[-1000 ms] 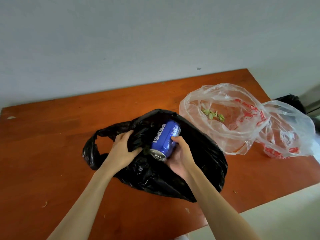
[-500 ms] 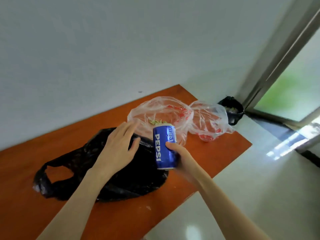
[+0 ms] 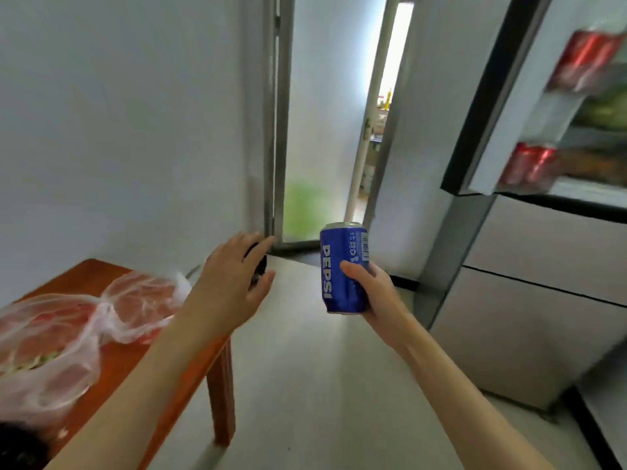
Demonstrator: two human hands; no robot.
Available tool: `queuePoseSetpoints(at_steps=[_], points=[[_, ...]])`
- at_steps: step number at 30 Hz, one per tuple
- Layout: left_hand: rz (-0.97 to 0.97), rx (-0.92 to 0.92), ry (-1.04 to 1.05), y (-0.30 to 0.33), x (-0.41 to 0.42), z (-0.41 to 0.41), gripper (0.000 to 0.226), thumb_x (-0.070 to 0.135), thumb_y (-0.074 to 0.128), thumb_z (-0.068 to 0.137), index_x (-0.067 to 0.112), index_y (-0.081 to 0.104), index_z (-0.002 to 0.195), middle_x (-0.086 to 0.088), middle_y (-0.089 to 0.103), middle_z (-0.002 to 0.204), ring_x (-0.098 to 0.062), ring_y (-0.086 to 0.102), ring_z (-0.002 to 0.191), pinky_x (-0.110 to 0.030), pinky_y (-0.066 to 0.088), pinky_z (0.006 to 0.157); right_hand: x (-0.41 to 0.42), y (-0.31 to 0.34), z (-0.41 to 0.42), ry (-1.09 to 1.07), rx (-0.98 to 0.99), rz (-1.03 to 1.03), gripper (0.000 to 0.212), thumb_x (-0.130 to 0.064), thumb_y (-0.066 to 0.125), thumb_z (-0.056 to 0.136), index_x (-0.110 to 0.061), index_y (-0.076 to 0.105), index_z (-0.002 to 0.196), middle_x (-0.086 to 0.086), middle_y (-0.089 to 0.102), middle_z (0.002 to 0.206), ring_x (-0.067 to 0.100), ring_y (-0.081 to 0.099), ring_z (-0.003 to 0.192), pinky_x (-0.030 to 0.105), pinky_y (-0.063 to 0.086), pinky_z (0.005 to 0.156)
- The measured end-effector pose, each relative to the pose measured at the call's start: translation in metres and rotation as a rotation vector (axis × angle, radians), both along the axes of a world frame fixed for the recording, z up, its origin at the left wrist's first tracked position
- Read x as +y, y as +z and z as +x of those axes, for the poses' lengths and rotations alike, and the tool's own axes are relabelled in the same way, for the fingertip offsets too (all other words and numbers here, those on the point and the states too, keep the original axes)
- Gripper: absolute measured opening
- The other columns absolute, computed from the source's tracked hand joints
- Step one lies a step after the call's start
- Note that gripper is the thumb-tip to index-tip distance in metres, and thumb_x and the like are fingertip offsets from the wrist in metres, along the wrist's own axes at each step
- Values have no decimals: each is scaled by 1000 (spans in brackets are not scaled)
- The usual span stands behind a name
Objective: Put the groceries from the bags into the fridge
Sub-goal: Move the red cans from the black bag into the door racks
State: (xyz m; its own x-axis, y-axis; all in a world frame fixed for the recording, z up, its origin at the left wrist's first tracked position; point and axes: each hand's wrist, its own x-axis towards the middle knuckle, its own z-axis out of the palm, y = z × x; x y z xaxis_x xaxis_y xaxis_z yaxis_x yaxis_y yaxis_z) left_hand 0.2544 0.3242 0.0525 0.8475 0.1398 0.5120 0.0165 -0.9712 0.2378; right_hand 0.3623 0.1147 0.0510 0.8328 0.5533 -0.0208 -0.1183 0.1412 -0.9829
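My right hand [image 3: 373, 293] grips a blue Pepsi can [image 3: 342, 268], held upright in mid-air over the floor. My left hand [image 3: 234, 276] floats beside it with fingers spread and holds nothing. The fridge [image 3: 529, 252] stands at the right with its upper door [image 3: 488, 106] swung open; red cans [image 3: 529, 166] sit on the door shelves. Clear plastic bags [image 3: 84, 320] with red print lie on the orange wooden table [image 3: 190, 378] at the lower left. A corner of the black bag [image 3: 17, 449] shows at the bottom left edge.
A white wall runs along the left. A metal-framed doorway [image 3: 281, 130] stands straight ahead, partly open to a bright room. Pale floor [image 3: 305, 385] stretches between the table and the fridge. The fridge's lower drawers are closed.
The view has swung right from the table toward the fridge. The can moved away from the black bag and is carried over the floor. My left hand left the bag.
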Motion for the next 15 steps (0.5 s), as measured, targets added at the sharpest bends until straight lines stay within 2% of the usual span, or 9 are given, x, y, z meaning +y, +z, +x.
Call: queuePoseSetpoints(at_steps=[3, 5, 9, 12, 15], points=[[17, 121, -123, 4, -52, 64, 58, 44, 30, 89, 11, 45, 134, -13, 50, 135, -29, 41, 128, -53, 41, 100, -59, 12, 29, -175, -16, 38, 36, -24, 71, 70, -16, 59, 103, 2, 71, 88, 15, 68, 76, 27, 56, 63], [46, 106, -221, 1, -79, 102, 57, 44, 31, 89, 12, 44, 134, -12, 49, 136, -34, 42, 129, -53, 41, 100, -95, 19, 50, -261, -38, 40, 31, -23, 66, 74, -16, 58, 104, 3, 70, 92, 17, 68, 78, 29, 57, 66], [67, 44, -347, 11, -135, 175, 61, 47, 28, 89, 12, 43, 136, -13, 46, 139, -34, 38, 133, -47, 33, 106, -155, 39, 99, -402, -104, 14, 57, -29, 67, 66, -10, 52, 118, 6, 67, 100, 18, 68, 82, 31, 57, 68], [51, 12, -413, 29, -171, 241, 68, 53, 20, 86, 15, 38, 140, -12, 39, 145, -32, 31, 137, -44, 28, 110, -192, 60, 143, -465, -170, 13, 47, -27, 67, 68, -14, 54, 112, 3, 69, 95, 15, 70, 77, 28, 57, 61], [35, -36, -450, 61, -205, 303, 64, 52, 26, 88, 18, 35, 142, -9, 35, 148, -28, 29, 138, -46, 28, 112, -221, 88, 192, -537, -230, 12, 56, -30, 67, 67, -14, 52, 118, 5, 68, 103, 17, 68, 85, 29, 58, 68]])
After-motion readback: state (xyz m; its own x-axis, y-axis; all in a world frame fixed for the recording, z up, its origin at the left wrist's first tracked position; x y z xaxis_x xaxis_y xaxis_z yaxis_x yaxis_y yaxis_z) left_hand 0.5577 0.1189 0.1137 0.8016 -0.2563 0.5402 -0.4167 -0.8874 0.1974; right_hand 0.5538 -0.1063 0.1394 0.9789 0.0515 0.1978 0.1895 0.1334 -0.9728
